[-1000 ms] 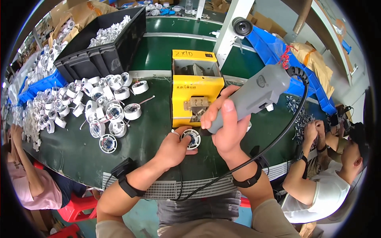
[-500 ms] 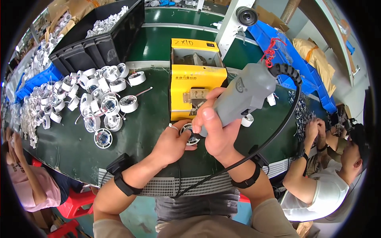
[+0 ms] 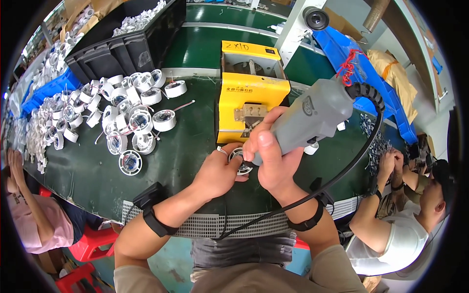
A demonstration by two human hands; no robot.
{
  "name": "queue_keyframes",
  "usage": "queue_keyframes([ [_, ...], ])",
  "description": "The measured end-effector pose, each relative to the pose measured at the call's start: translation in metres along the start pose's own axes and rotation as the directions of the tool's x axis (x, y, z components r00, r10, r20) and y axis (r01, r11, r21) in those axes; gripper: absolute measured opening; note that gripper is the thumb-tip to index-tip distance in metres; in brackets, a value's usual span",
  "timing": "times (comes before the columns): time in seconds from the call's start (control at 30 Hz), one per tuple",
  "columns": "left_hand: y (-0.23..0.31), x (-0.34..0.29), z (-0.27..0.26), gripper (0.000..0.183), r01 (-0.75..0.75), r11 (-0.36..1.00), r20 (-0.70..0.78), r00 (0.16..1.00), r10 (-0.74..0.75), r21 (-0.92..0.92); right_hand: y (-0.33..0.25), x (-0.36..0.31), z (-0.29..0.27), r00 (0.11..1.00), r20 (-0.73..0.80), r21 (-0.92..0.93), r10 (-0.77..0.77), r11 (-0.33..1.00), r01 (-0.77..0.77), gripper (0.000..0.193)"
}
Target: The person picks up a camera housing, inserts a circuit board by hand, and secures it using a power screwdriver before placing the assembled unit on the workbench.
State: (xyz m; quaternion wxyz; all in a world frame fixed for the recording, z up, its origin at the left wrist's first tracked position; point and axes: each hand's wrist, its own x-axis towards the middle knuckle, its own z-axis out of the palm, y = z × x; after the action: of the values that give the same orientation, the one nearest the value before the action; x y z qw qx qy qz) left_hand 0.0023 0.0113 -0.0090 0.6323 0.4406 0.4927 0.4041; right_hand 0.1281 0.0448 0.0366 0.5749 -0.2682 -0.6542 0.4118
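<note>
My left hand (image 3: 218, 171) is closed around a round white housing with a circuit board (image 3: 243, 167), low over the green table in front of the yellow screw feeder (image 3: 254, 100). In my right hand (image 3: 274, 158) is a grey electric screwdriver (image 3: 311, 115), tilted with its lower end down at the housing. My fingers hide its tip and part of the housing. A black cable (image 3: 364, 151) runs from the screwdriver's top down across my right forearm. Several similar white housings (image 3: 139, 119) with boards and wires lie heaped to the left; one (image 3: 130, 162) sits nearest me.
A black crate (image 3: 115, 56) of small white parts stands at the far left, beside a blue bin (image 3: 51, 92). Blue trays (image 3: 386, 105) line the right. A white post (image 3: 299, 36) rises behind the feeder. People sit on both sides, one in a white shirt (image 3: 398, 239).
The whole view has shifted slightly, so the table's things appear a little further right. Both hands keep their grip, and the screwdriver stays at the housing.
</note>
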Motion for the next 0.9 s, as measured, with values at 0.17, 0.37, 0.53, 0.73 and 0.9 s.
queue_keyframes([
  [0.17, -0.002, -0.001, 0.0, 0.034, -0.034, 0.999, -0.023, 0.999, 0.035, 0.019, 0.002, -0.001, -0.001, 1.0, 0.008, -0.07, -0.009, 0.997, 0.009, 0.033],
  [0.37, -0.001, -0.002, 0.001, 0.035, 0.002, 1.0, -0.021, 1.0, -0.002, 0.018, -0.004, -0.001, 0.001, 0.998, -0.036, 0.017, 0.044, 0.999, -0.044, 0.034],
  [0.53, -0.004, -0.001, 0.001, 0.035, -0.009, 1.0, -0.028, 1.0, 0.01, 0.021, -0.002, -0.001, 0.003, 0.998, -0.017, 0.133, 0.056, 0.99, -0.053, 0.033],
  [0.73, 0.003, -0.002, -0.002, 0.035, -0.025, 0.999, -0.006, 1.0, 0.026, 0.027, 0.003, -0.005, -0.001, 0.998, 0.067, 0.059, -0.018, 0.998, 0.014, 0.032],
  [0.9, 0.011, -0.001, -0.009, 0.035, -0.048, 0.998, 0.032, 0.998, 0.046, 0.046, -0.001, -0.009, -0.001, 0.995, 0.092, 0.292, 0.031, 0.955, -0.056, 0.047],
])
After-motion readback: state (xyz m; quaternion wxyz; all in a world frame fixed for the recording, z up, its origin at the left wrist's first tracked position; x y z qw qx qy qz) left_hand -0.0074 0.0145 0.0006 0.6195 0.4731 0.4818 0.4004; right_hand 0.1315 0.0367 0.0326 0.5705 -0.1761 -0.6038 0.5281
